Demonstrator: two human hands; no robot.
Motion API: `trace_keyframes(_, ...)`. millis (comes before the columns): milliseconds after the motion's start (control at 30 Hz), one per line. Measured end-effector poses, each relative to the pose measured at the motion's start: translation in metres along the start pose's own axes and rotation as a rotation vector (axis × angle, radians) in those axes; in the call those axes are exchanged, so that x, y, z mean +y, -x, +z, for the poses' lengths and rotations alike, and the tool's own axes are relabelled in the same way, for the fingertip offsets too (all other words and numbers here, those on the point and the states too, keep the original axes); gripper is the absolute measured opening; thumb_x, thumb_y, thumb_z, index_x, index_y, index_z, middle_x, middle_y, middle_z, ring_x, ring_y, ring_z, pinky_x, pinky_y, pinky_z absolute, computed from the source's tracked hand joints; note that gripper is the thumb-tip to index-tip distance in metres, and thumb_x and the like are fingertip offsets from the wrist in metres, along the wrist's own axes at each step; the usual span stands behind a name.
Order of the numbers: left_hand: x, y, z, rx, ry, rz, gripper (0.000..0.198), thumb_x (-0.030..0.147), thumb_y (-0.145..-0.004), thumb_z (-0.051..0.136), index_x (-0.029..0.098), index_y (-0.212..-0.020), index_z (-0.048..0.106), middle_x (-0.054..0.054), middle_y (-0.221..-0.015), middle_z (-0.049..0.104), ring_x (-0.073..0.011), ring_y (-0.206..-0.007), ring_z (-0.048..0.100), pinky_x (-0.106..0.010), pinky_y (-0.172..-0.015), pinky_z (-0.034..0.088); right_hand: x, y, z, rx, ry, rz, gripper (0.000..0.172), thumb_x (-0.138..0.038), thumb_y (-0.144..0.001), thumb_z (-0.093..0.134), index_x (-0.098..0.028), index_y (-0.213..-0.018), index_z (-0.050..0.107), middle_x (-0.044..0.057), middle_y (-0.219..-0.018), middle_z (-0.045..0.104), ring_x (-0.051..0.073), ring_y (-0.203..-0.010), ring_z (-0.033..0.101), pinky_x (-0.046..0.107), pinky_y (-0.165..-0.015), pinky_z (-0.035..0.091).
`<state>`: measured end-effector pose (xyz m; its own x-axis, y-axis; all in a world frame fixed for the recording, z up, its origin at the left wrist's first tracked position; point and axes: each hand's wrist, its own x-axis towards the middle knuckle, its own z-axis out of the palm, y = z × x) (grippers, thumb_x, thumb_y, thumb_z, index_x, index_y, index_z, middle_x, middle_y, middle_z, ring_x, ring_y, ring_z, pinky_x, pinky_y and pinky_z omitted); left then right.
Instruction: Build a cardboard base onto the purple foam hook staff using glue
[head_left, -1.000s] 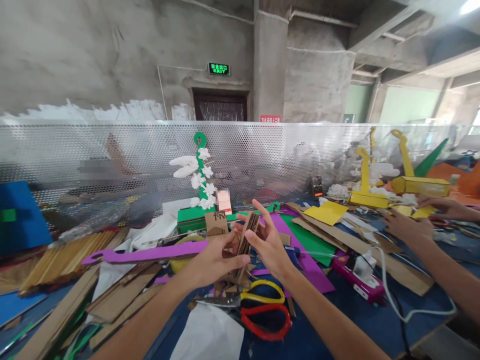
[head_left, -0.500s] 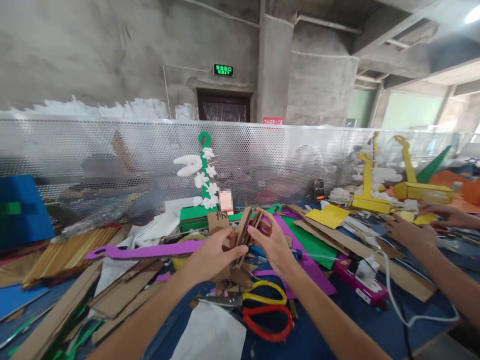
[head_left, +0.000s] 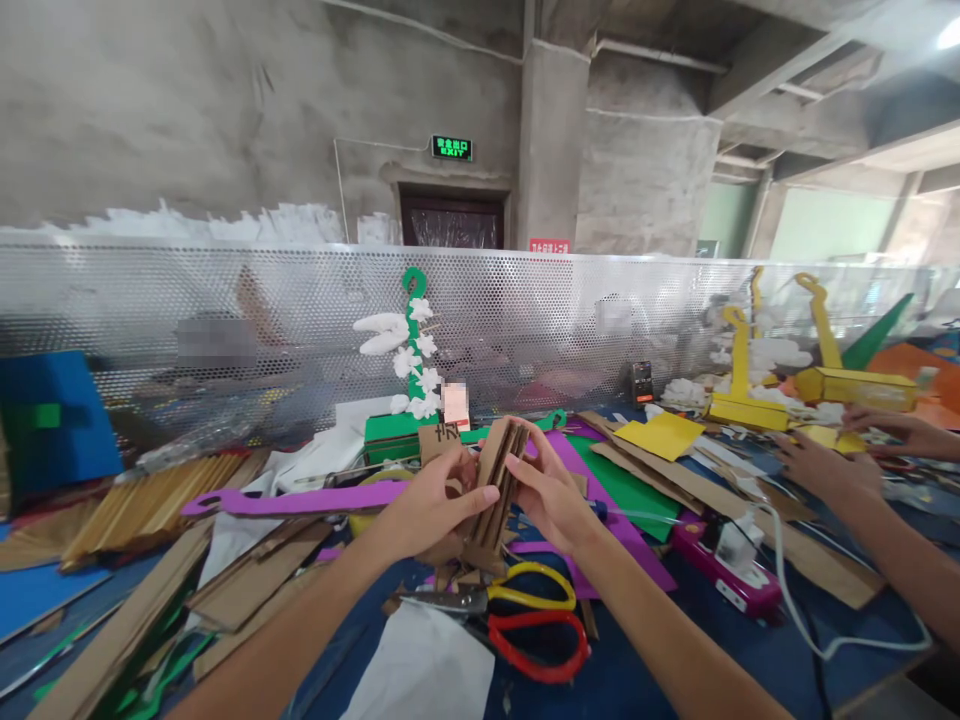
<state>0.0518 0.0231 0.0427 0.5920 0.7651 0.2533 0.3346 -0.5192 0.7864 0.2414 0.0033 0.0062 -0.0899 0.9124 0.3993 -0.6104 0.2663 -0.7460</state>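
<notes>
A stack of brown cardboard strips (head_left: 499, 480) is tilted upright between my two hands near the middle of the view. My left hand (head_left: 435, 500) grips its left side, with the thumb across the front. From the right, my right hand (head_left: 551, 485) pinches the same strips, its thumb and fingers near their upper end. Just below lie scissors (head_left: 536, 630) with one yellow and one red handle. Behind the hands stands a green hooked piece (head_left: 414, 340) with white flowers, on a green base. A long purple strip (head_left: 300, 500) lies left of my left hand.
Cardboard pieces (head_left: 262, 570) cover the left side. A purple power strip (head_left: 727, 568) with a white cable lies at the right. Another person's hands (head_left: 832, 465) work at the far right near yellow pieces. A perforated metal screen (head_left: 300, 320) stands behind the table.
The strips between my hands now sit closer together, and more of their edges face me. My right thumb has shifted slightly along them. The whole view has moved a little.
</notes>
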Motion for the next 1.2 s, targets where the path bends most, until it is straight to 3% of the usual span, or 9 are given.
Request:
trace_keyframes(167, -0.009, -0.002, 0.009, 0.124, 0.035, -0.099, 0.058, 0.062, -0.091, 0.058, 0.020, -0.128, 0.044, -0.005, -0.099, 0.062, -0.0204, -0.081, 0.064, -0.035, -0.073, 0.053, 0.010, -0.003, 0.001, 0.085, -0.058, -0.033, 0.064, -0.026, -0.082, 0.077, -0.033, -0.139, 0.050, 0.001, -0.113, 0.075, 0.022, -0.098, 0.073, 0.039, -0.089, 0.060)
trace_keyframes(300, -0.012, 0.001, 0.019, 0.222, -0.093, -0.062, 0.046, 0.051, -0.100, 0.045, 0.019, -0.133, 0.042, -0.009, -0.108, 0.065, -0.0246, -0.095, 0.067, -0.039, -0.086, 0.053, 0.020, -0.005, 0.004, 0.176, -0.047, -0.066, 0.069, -0.022, -0.079, 0.073, -0.034, -0.142, 0.048, 0.000, -0.116, 0.074, 0.023, -0.106, 0.070, 0.039, -0.093, 0.059)
trace_keyframes(433, -0.006, 0.005, 0.028, 0.224, -0.250, 0.002, 0.048, 0.032, -0.099, 0.043, 0.018, -0.144, 0.034, -0.016, -0.126, 0.064, -0.0313, -0.118, 0.063, -0.046, -0.101, 0.046, 0.028, -0.004, 0.007, 0.234, -0.018, -0.112, 0.073, -0.021, -0.080, 0.068, -0.037, -0.146, 0.044, -0.002, -0.125, 0.070, 0.020, -0.112, 0.068, 0.035, -0.095, 0.058)
trace_keyframes(600, -0.002, 0.008, 0.029, 0.181, -0.284, -0.012, 0.057, 0.032, -0.097, 0.050, 0.025, -0.150, 0.029, -0.015, -0.127, 0.065, -0.0361, -0.118, 0.065, -0.051, -0.099, 0.047, 0.038, -0.002, 0.005, 0.236, 0.019, -0.092, 0.060, -0.038, -0.090, 0.069, -0.039, -0.145, 0.045, -0.001, -0.138, 0.063, 0.019, -0.118, 0.066, 0.034, -0.098, 0.056)
trace_keyframes(767, -0.005, 0.005, 0.029, 0.152, -0.148, 0.023, 0.057, 0.032, -0.095, 0.053, 0.027, -0.148, 0.034, -0.012, -0.133, 0.063, -0.0314, -0.121, 0.062, -0.046, -0.102, 0.048, 0.040, -0.002, 0.001, 0.250, 0.187, -0.181, 0.059, -0.037, -0.085, 0.078, -0.032, -0.138, 0.053, 0.000, -0.136, 0.065, 0.019, -0.129, 0.059, 0.032, -0.109, 0.048)
trace_keyframes(900, -0.010, 0.001, 0.032, 0.200, -0.053, 0.060, 0.056, 0.030, -0.095, 0.054, 0.024, -0.147, 0.036, -0.009, -0.127, 0.064, -0.0286, -0.124, 0.058, -0.044, -0.107, 0.044, 0.029, -0.001, 0.002, 0.288, 0.010, -0.046, 0.058, -0.047, -0.083, 0.078, -0.031, -0.134, 0.055, 0.002, -0.115, 0.075, 0.025, -0.110, 0.070, 0.040, -0.094, 0.059)
trace_keyframes(1000, -0.006, 0.001, 0.033, 0.202, -0.018, 0.055, 0.053, 0.027, -0.092, 0.057, 0.023, -0.142, 0.041, -0.006, -0.111, 0.066, -0.0258, -0.108, 0.063, -0.041, -0.100, 0.049, 0.019, -0.001, 0.004, 0.277, -0.055, -0.004, 0.055, -0.050, -0.077, 0.082, -0.028, -0.123, 0.062, 0.002, -0.101, 0.079, 0.028, -0.097, 0.075, 0.041, -0.082, 0.063)
trace_keyframes(1100, -0.002, 0.002, 0.035, 0.221, -0.029, 0.058, 0.048, 0.026, -0.089, 0.061, 0.021, -0.134, 0.046, -0.003, -0.098, 0.065, -0.0232, -0.094, 0.064, -0.039, -0.093, 0.050, 0.016, 0.000, 0.005, 0.266, -0.060, -0.038, 0.051, -0.049, -0.074, 0.085, -0.026, -0.116, 0.066, 0.002, -0.099, 0.079, 0.028, -0.095, 0.075, 0.040, -0.081, 0.062)
trace_keyframes(1200, -0.002, 0.003, 0.037, 0.260, -0.043, 0.086, 0.044, 0.023, -0.089, 0.059, 0.021, -0.132, 0.048, -0.003, -0.098, 0.064, -0.0217, -0.092, 0.063, -0.037, -0.091, 0.050, 0.019, 0.001, 0.005, 0.286, -0.090, -0.016, 0.048, -0.054, -0.074, 0.084, -0.024, -0.109, 0.071, 0.004, -0.098, 0.080, 0.030, -0.097, 0.075, 0.041, -0.083, 0.061)
